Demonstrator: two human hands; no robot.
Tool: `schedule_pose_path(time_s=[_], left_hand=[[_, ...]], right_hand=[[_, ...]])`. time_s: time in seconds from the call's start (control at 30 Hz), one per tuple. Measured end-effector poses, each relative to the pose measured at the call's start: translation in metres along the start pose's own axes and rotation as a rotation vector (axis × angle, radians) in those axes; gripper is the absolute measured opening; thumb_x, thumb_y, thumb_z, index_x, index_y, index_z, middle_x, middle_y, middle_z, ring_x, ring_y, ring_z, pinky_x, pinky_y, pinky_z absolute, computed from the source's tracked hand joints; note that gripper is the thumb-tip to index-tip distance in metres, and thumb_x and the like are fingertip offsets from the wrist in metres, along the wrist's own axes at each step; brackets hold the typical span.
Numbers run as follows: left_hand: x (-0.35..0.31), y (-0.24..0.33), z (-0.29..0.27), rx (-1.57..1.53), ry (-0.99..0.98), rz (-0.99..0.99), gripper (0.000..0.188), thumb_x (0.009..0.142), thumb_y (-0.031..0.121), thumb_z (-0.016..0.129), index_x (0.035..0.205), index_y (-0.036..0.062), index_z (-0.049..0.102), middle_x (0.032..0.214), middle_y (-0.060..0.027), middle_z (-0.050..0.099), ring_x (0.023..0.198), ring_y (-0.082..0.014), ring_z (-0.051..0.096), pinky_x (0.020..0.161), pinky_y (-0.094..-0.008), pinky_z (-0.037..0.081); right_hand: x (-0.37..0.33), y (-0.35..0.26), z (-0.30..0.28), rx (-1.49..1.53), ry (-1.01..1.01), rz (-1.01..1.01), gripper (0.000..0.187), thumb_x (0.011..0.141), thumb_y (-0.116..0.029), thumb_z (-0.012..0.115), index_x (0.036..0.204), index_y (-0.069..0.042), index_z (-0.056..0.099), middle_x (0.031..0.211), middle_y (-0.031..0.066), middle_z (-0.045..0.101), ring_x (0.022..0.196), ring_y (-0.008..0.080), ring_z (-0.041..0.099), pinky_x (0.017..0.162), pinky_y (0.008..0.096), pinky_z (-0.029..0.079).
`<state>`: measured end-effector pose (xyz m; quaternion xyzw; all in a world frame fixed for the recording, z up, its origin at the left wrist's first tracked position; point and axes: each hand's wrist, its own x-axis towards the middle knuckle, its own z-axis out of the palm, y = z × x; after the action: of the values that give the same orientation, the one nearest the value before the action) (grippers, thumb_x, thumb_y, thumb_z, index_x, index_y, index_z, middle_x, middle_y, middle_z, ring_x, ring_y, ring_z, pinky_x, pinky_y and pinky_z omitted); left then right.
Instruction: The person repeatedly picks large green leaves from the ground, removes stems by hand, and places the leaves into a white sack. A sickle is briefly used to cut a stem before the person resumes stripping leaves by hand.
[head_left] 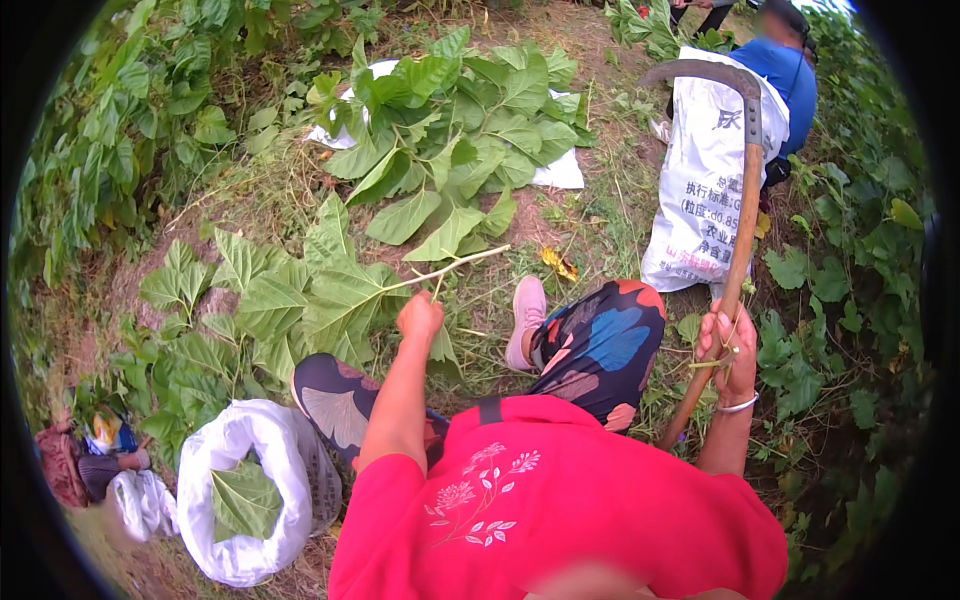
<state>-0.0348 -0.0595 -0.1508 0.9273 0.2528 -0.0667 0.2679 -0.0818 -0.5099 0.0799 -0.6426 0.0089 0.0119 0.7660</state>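
Note:
My left hand (420,316) is closed on a leafy branch (345,300), pinching it by a stalk near its pale bare stem. The branch's broad green leaves spread out to the left of the hand. On the right, my right hand (728,345) is wrapped round the wooden handle of a sickle (742,235). The sickle stands nearly upright, its curved, rusty blade at the top pointing left. Thin bits of stalk show at my right fingers. Beyond my left hand, a pile of cut leafy branches (470,135) lies on white sheeting (560,170).
An open white sack (200,500) with a leaf inside stands at lower left. A printed white sack (690,190) is behind the sickle. A person in blue (785,85) sits at upper right. Leafy plants (90,150) line both sides. Bags (140,500) lie far left.

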Motion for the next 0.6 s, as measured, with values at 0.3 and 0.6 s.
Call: schedule_pose_path(time_s=[0.3,0.6], left_hand=[[0.010,0.007,0.029,0.290,-0.117,0.078,0.022,0.081,0.019,0.057,0.096,0.0063,0.067,0.096,-0.0173,0.069,0.094,-0.0330,0.066,0.080,-0.0416,0.052],[0.035,0.006,0.053,0.513,-0.212,0.144,0.020,0.082,0.016,0.058,0.096,0.0082,0.069,0.098,-0.0125,0.070,0.090,-0.0282,0.069,0.076,-0.0386,0.055]], right_hand=[[-0.022,-0.053,0.035,0.151,-0.093,-0.149,0.025,0.095,-0.014,0.049,0.115,0.000,0.046,0.080,0.0095,0.053,0.060,0.0140,0.052,0.052,0.0265,0.047],[-0.005,-0.053,0.059,0.194,-0.157,-0.159,0.027,0.094,-0.015,0.050,0.115,0.002,0.045,0.080,0.0106,0.053,0.059,0.0137,0.053,0.052,0.0267,0.049]])
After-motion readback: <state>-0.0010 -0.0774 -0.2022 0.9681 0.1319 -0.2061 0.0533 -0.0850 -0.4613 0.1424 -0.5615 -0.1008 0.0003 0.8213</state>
